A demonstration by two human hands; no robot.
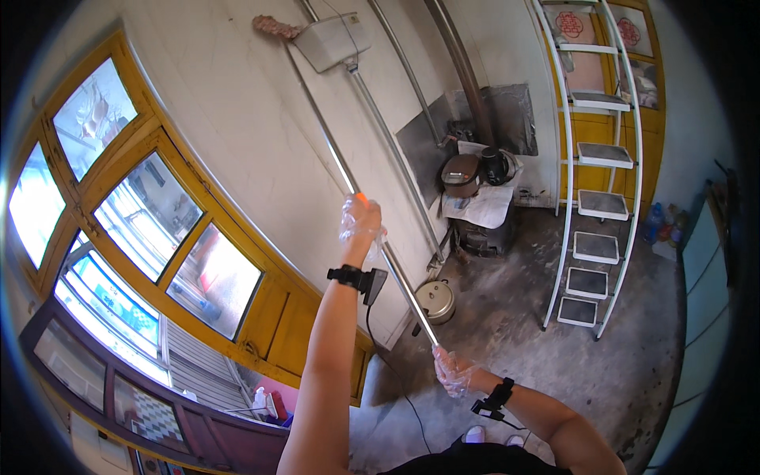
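Evidently mid-work: left hand (361, 222) and right hand (454, 372) each grip the pole (409, 293), fluffy head (275, 28) raised beside the white cistern (328, 43); I cannot judge what remains.

Single fisheye view, worn on your head, facing down and ahead. Your left hand (362, 226) near centre, close; shoes (475, 435) toward five o'clock; ladder (604, 155) farther off, between two and three.

The left arm (326, 356) stretches forward, nearly straight, with the left grip (360, 224) curled closed; the right arm (548, 413) angles inward, lower down, with the right grip (453, 372) also curled.
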